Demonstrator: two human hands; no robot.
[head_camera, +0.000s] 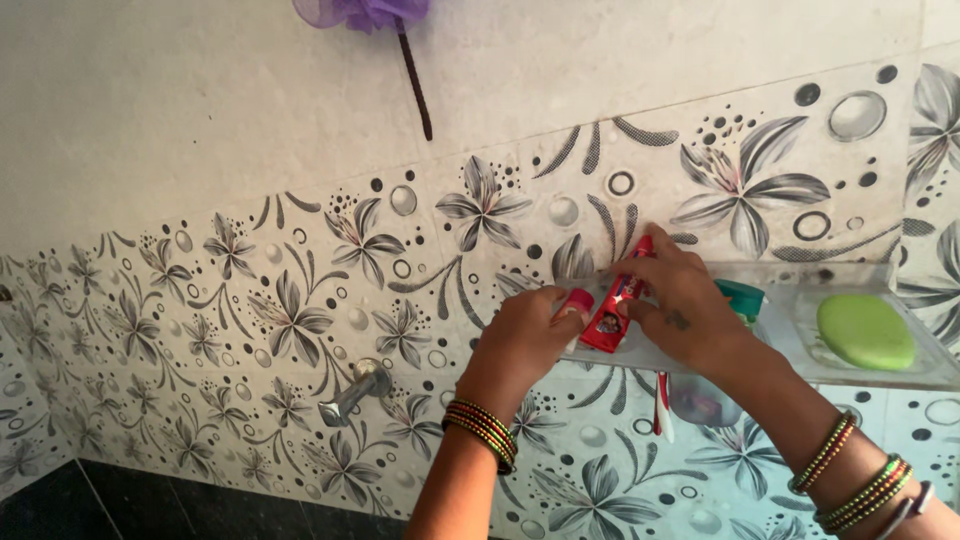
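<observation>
Red toothpaste tube (618, 305) held upright-tilted over clear wall shelf (800, 285), against floral tile wall (300, 300). Right hand (685, 305) wrapped round tube body, fingers (655, 265) curled and pressed onto it. Left hand (522, 335) at tube's lower end, fingertips (560, 298) pinching pink cap (578, 300). Green oval soap (866, 331) lying on shelf, well right of hands. Teal-topped item (741, 297) just behind right hand. Toothbrush (662, 405) hanging below shelf. Metal tap (355, 390) on wall, left of hands. Purple mesh sponge (365, 12) hanging above.

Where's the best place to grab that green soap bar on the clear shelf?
Take the green soap bar across its narrow sides, coming from above and the front. It lies flat and alone at the clear shelf right end, with the wall behind it.
</observation>
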